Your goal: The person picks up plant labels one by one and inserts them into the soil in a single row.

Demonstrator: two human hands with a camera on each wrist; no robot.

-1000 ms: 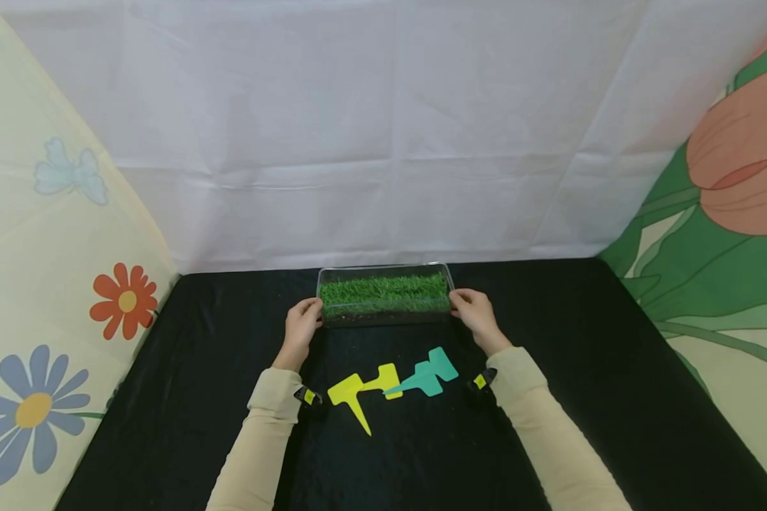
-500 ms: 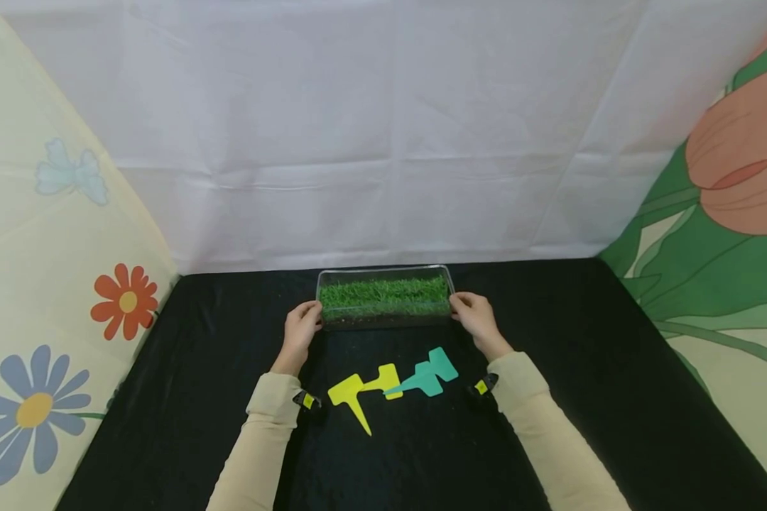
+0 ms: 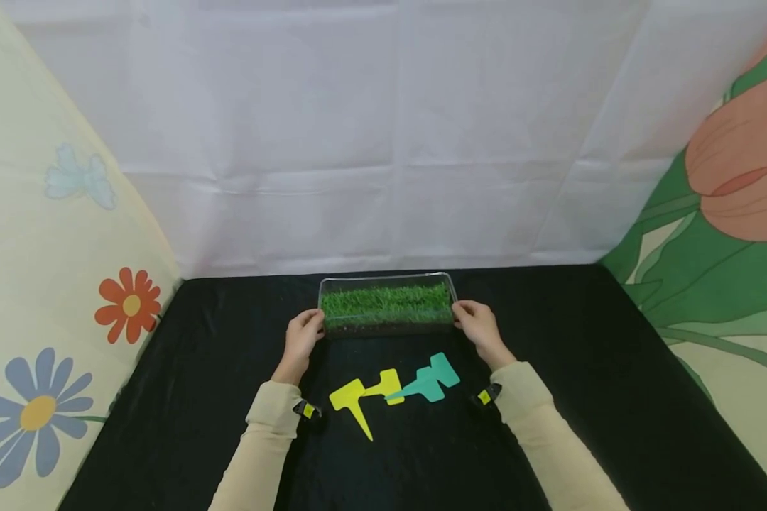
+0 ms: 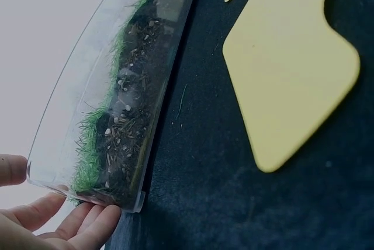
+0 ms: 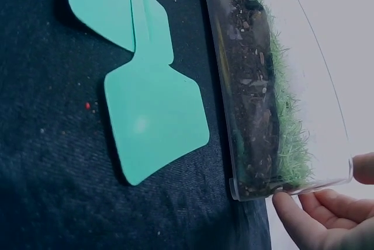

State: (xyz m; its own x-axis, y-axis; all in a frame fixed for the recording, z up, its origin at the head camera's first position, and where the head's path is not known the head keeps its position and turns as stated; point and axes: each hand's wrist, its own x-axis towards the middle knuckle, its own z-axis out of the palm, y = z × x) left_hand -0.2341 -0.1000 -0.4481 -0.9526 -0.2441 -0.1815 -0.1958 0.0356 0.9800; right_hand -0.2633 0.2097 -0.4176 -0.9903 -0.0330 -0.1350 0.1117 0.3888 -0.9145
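At twelve o'clock from me, the clear box with grass lies long from nine to three; my left hand grips its nine o'clock end, my right hand its three o'clock end, neither being nearer.

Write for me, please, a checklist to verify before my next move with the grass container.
1. Left hand grips the container's left end: ok.
2. Right hand grips its right end: ok.
3. Container upright, with grass above the soil: ok.
4. Yellow labels and teal labels apart from the container: ok.
5. Labels separate from each other: not ok, a teal tip overlaps a yellow label.
6. Whole base resting on the black cloth: cannot tell.
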